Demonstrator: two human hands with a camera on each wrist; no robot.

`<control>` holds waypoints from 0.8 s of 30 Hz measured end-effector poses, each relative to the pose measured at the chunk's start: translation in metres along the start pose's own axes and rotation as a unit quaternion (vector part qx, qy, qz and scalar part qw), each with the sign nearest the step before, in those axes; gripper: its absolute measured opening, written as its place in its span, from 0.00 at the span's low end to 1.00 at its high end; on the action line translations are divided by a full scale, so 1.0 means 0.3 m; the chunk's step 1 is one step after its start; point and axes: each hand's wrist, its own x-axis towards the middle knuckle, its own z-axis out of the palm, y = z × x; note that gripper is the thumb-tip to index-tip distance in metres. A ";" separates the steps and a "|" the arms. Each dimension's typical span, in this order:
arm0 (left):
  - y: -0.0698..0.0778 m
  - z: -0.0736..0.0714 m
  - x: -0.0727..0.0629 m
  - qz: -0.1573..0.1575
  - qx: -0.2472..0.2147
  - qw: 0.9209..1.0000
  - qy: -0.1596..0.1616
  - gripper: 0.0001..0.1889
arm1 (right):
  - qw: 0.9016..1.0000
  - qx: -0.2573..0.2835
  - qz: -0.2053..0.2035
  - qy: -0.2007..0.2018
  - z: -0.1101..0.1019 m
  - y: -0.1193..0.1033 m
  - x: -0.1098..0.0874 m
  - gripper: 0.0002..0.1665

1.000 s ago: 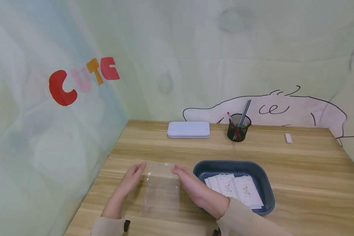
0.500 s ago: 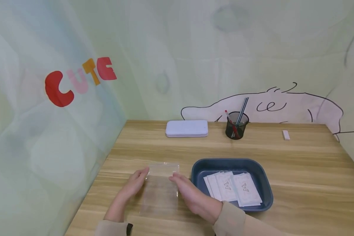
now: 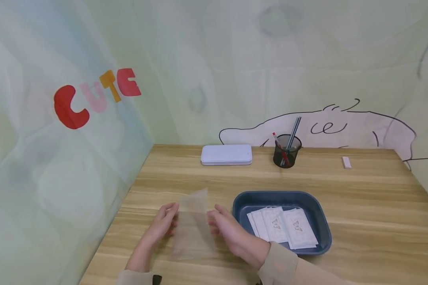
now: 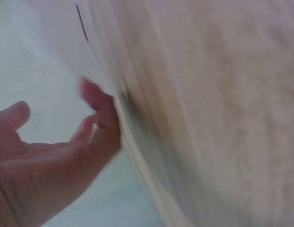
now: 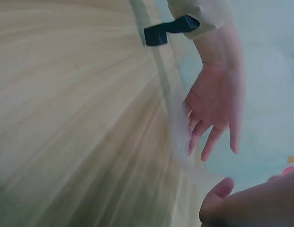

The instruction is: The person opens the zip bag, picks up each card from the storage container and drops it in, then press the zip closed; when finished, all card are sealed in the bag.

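Observation:
A clear, thin plastic bag [image 3: 194,227] lies between my hands in the head view, skewed, with its far right corner raised. My left hand [image 3: 161,222] is beside its left edge, fingers loosely bent and thumb apart; in the left wrist view the left hand [image 4: 66,156] holds nothing. On the other side, my right hand [image 3: 232,233] has its fingertips near the bag's right edge, gripping nothing that I can see. The right wrist view has the left hand [image 5: 213,104] with spread fingers and part of the right hand [image 5: 255,203] at the bottom corner.
A dark blue tray [image 3: 322,225] with several white packets [image 3: 299,229] stands just right of my right hand. Farther back are a white case [image 3: 226,154], a black mesh pen cup [image 3: 287,152] and a small white block [image 3: 346,162]. A fabric wall borders the table's left side.
The bag lay flat with my fingers at both edges; now its shape is skewed and its far right corner has lifted. My fingers have come away from its edges. The tray has stayed put.

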 end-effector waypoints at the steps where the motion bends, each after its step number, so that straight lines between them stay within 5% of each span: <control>1: -0.001 0.002 -0.002 0.001 -0.011 1.000 0.000 0.38 | 1.000 -0.003 -0.004 -0.006 -0.003 0.000 0.001 0.43; 12: 0.020 0.024 -0.015 0.057 -0.047 0.997 -0.034 0.28 | 0.997 0.017 -0.041 -0.060 -0.032 -0.033 -0.009 0.23; 18: 0.130 0.034 -0.044 0.126 -0.035 0.991 -0.022 0.20 | 0.994 -0.048 -0.068 -0.077 -0.073 -0.121 -0.057 0.19; 24: 0.254 0.081 -0.094 0.194 -0.020 0.981 0.003 0.17 | 0.980 -0.127 -0.139 -0.062 -0.130 -0.177 -0.109 0.21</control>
